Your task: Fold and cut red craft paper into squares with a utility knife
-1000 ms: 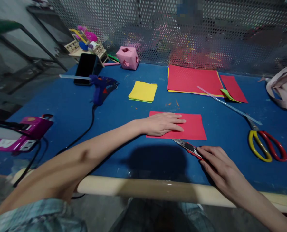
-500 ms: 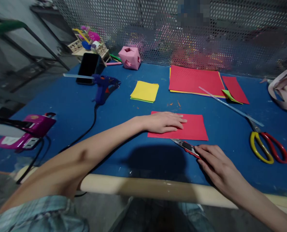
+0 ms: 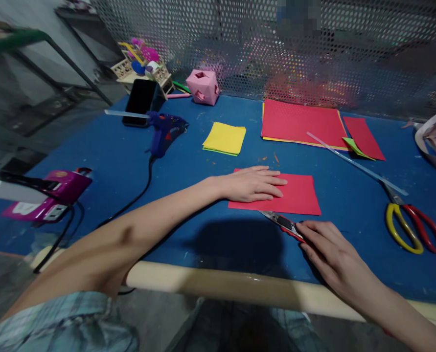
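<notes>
beyond red paper (image 3: 300,195): yellow stack (image 3: 225,138); right: scissors (image 3: 408,210)

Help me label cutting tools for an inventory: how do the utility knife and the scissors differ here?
The utility knife is held in the right hand; the scissors lie on the blue table, untouched. The utility knife has one narrow handle; the scissors have two looped handles, one yellow, one red. Both show red on the handle and greyish blades.
</notes>
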A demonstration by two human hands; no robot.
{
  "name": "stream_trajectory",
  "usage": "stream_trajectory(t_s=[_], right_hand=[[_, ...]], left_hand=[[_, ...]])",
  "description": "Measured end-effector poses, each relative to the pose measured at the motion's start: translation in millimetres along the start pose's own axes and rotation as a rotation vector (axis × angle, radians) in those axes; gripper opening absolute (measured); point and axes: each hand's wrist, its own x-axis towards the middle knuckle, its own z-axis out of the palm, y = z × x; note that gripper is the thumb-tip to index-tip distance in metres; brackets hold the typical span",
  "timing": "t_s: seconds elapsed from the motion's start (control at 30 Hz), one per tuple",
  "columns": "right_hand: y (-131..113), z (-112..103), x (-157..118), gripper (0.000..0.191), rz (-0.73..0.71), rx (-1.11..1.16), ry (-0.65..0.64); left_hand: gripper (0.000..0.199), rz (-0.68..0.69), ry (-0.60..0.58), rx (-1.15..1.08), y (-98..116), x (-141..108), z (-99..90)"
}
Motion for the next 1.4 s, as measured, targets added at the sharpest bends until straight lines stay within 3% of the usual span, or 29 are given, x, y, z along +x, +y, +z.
stream_trajectory(t_s=[1.03, 1.4], right_hand=[[-13.9, 7.6, 13.4, 0.033, -0.041, 0.026, 0.007], [-16.9, 10.6, 19.1, 0.033, -0.060, -0.002, -0.020]], left_hand=[[0.035, -0.048, -0.045, 0.011, 2.0, 1.5, -1.8], [0.034, -0.029, 0.004, -0.043, 0.3, 1.3, 0.5]])
